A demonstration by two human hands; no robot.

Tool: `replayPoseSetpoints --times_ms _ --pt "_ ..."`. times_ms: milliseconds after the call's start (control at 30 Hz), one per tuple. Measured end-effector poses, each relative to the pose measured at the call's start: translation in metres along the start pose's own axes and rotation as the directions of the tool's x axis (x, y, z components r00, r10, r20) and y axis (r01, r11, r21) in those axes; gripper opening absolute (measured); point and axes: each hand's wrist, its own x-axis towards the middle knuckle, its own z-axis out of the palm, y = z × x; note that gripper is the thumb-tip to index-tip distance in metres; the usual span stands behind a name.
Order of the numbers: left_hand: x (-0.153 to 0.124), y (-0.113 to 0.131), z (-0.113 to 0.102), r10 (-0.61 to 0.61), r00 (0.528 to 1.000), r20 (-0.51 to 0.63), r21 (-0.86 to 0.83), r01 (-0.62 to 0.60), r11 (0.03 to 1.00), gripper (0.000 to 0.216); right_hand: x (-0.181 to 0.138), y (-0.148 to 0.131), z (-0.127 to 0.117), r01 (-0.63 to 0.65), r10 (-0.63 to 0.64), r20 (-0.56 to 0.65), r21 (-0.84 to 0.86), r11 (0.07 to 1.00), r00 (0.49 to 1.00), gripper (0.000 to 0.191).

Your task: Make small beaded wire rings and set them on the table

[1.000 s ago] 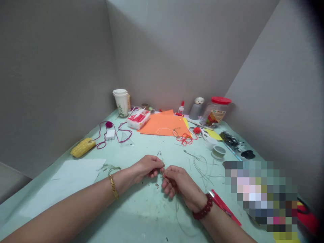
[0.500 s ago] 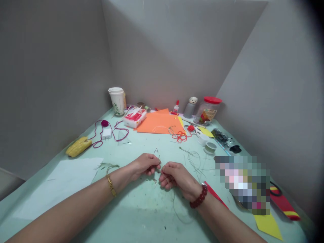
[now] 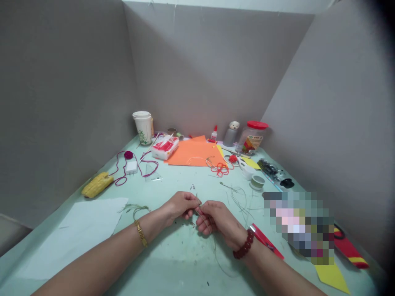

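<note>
Near the middle of the table, the fingertips of my left hand (image 3: pixel 184 204) are closed in a pinch; a thin dark end sticks up from them. My right hand (image 3: pixel 212 214) meets it, thumb and finger pinching a thin greenish thread (image 3: pixel 215 254). The thread hangs below the right hand and curls onto the table. The small piece between the two hands is mostly hidden by the fingers. Beside my left wrist lies a small bundle of green strands (image 3: pixel 137 208). Loose green thread (image 3: pixel 239 198) lies beyond my right hand, near a thread spool (image 3: pixel 257 181).
Orange sheets (image 3: pixel 194 153), a tissue pack (image 3: pixel 165 147), a white cup (image 3: pixel 143 128) and a red-lidded jar (image 3: pixel 251 137) stand or lie at the back. White paper (image 3: pixel 74 234) and a yellow corn-like object (image 3: pixel 97 185) are left. A red-handled tool (image 3: pixel 267 241) lies beside my right forearm.
The view has shifted slightly, so the table sits a little lower in it. My fingertips have come together, and more of the red-handled tool shows beside my right wrist.
</note>
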Motion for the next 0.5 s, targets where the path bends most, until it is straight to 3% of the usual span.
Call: replayPoseSetpoints --times_ms 500 --pt "0.0067 -0.0011 0.0058 -0.053 0.996 -0.074 -0.004 0.053 0.999 0.012 -0.0013 0.0049 0.0002 -0.024 0.023 0.05 0.028 0.999 0.998 0.009"
